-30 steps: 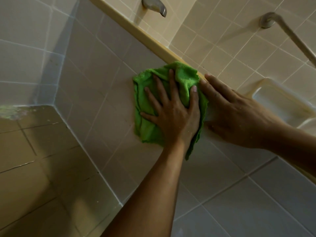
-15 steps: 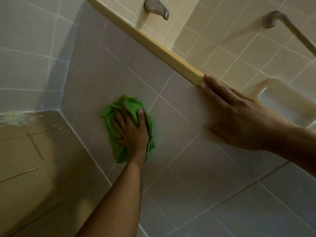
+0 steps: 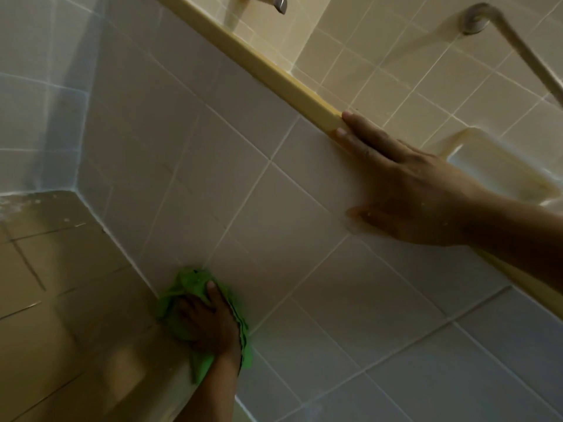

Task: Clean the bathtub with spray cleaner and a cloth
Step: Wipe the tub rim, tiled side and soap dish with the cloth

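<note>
Now wiping: your left hand [image 3: 207, 324] presses cloth [image 3: 182, 289] flat, low on wall [image 3: 274, 208].
Right hand [image 3: 405, 190]: fingers straight, flat against rim [image 3: 268, 73].
Remaining: probably floor [image 3: 45, 269].

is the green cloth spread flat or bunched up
Bunched up: the green cloth lies crumpled under the left hand, pressed against the tiled wall.

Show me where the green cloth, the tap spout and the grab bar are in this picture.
green cloth [image 3: 195, 284]: head view, on its bunched upper part.
tap spout [image 3: 279, 3]: head view, on its metal tip at the top edge.
grab bar [image 3: 524, 54]: head view, on the slanted rod.
</note>
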Demonstrator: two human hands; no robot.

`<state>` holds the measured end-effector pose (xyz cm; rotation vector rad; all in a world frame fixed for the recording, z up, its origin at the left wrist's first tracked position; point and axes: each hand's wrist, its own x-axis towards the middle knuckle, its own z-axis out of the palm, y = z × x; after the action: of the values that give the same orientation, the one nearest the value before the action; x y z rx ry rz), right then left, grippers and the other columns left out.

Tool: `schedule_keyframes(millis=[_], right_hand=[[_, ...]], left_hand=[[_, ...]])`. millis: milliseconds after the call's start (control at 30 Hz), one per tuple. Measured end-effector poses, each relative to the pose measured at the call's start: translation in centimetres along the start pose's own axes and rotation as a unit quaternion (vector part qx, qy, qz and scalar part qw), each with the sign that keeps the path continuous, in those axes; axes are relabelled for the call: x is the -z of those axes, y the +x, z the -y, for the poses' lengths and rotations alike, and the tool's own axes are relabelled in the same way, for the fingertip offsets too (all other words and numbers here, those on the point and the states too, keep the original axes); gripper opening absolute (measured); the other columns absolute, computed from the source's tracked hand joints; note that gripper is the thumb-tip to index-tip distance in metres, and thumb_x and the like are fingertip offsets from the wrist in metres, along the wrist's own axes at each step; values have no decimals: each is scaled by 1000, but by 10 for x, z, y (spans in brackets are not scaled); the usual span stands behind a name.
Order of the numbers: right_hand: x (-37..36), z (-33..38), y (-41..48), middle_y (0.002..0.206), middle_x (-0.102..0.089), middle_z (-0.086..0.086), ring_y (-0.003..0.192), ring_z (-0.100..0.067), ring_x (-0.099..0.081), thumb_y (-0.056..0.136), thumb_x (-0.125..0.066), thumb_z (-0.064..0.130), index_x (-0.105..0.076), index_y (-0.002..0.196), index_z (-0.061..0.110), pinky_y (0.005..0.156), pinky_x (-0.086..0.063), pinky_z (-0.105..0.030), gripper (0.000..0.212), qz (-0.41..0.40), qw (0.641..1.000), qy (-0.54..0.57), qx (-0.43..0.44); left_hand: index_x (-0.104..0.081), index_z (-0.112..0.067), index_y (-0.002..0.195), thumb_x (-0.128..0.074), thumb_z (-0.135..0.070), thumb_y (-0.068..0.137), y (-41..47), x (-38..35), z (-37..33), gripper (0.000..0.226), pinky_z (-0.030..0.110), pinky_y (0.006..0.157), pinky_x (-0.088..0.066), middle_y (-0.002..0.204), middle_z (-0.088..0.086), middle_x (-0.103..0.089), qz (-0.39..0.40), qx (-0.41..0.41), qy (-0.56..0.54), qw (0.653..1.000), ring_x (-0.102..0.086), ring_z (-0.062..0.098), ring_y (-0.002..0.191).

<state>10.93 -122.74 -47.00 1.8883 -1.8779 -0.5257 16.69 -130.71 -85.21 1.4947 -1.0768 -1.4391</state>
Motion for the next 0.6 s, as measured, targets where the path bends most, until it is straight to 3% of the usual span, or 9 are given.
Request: schedule_keyframes(millis=[100, 167, 267, 433, 600], right_hand=[[1, 1, 0, 171, 8, 7, 156, -21, -14, 85, -65, 54, -3, 164, 24, 122, -15, -37, 105, 1, 1000, 6, -1], [2, 1, -1, 171, 9, 9, 156, -23, -15, 85, -63, 55, -1, 164, 27, 122, -21, -44, 104, 8, 1000, 14, -7], [4, 3, -2, 171, 10, 11, 156, -28, -18, 84, -54, 62, 1, 164, 30, 119, -32, -54, 101, 13, 1000, 23, -11], [7, 8, -2, 172, 5, 7, 151, -33, -29, 82, -64, 55, -2, 164, 29, 116, -23, -49, 106, 12, 1000, 7, -26], [7, 7, 0, 169, 14, 18, 150, -31, -33, 81, -69, 54, 10, 160, 42, 116, -32, -45, 112, 22, 998, 33, -39]], left_hand=[[-18, -8, 163, -13, -73, 87, -3, 0, -19, 100, 54, 122, -10, 170, 16, -19, 3, 11, -12, 1000, -16, 33, 156], [-10, -20, 165, -7, -84, 82, 1, -5, -31, 105, 64, 120, -8, 173, 2, -8, 26, 4, -27, 999, -7, 23, 159], [-6, -25, 165, 6, -95, 72, 6, -7, -60, 117, 69, 119, -6, 173, -4, 0, 35, -33, -22, 999, -1, 19, 159], [-10, -27, 165, -5, -83, 82, 3, 0, -112, 100, 73, 116, -4, 173, -5, -1, 34, -85, -31, 995, 1, 22, 159], [-8, -34, 164, -16, -77, 91, -2, 7, -157, 85, 73, 117, 0, 173, -11, 7, 62, -120, -40, 990, 10, 19, 159]])
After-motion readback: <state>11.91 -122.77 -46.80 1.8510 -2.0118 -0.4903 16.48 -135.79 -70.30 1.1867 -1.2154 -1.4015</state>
